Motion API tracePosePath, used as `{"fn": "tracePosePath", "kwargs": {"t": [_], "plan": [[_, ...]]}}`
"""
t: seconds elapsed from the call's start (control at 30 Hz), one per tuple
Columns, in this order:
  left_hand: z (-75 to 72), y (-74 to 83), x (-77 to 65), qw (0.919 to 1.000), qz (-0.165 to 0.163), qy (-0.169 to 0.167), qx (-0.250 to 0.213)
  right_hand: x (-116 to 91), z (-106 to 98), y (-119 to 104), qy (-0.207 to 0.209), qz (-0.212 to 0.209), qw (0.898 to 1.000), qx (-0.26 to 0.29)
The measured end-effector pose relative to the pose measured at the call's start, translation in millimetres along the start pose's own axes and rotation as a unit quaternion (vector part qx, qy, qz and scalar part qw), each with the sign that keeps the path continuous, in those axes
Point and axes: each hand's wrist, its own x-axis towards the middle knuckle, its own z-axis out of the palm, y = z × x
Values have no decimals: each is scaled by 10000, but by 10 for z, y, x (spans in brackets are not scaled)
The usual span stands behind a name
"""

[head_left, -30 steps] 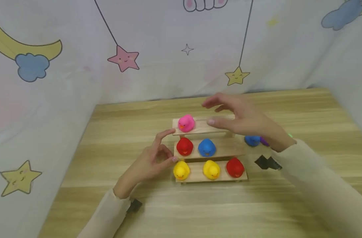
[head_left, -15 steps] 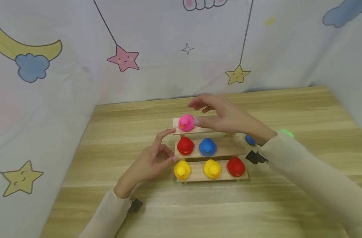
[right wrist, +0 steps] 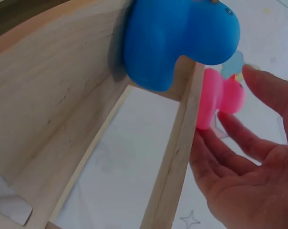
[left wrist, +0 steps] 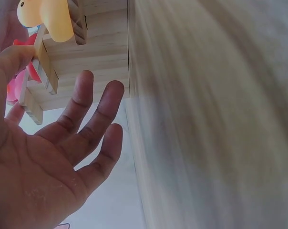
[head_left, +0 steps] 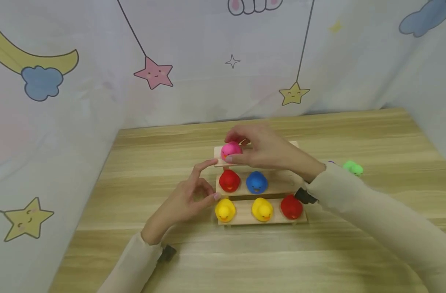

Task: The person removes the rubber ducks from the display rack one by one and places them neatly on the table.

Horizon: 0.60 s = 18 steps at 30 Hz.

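A three-tier wooden stand (head_left: 241, 218) holds rubber ducks. On its top step sits a pink duck (head_left: 230, 149); my right hand (head_left: 272, 148) has its thumb in front of the duck and its fingers behind it. My left hand (head_left: 180, 201) rests against the stand's left end, index fingertip at the top step and thumb at the middle one. Its other fingers (left wrist: 94, 124) extend loosely, holding nothing. The middle step bears a red duck (head_left: 229, 181) and a blue duck (head_left: 257, 182). Below are two yellow ducks (head_left: 262, 209) and another red duck (head_left: 291, 206).
A light green toy (head_left: 352, 167) lies on the wood-grain table (head_left: 244, 260), right of the stand. Something purple is mostly hidden by the right sleeve (head_left: 369, 211). A printed cloth (head_left: 201, 93) hangs behind and along the sides.
My right hand has moved left along the top step and closed around the pink duck. My left hand stays at the stand's end. The sleeve now covers the blue toy on the table.
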Motion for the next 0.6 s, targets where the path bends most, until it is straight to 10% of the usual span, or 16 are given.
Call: {"fn": "tracePosePath", "kwargs": {"t": [0.6], "plan": [[9, -7, 4, 9999, -28, -44, -103, -62, -11, 50, 161, -332, 9993, 91]]}}
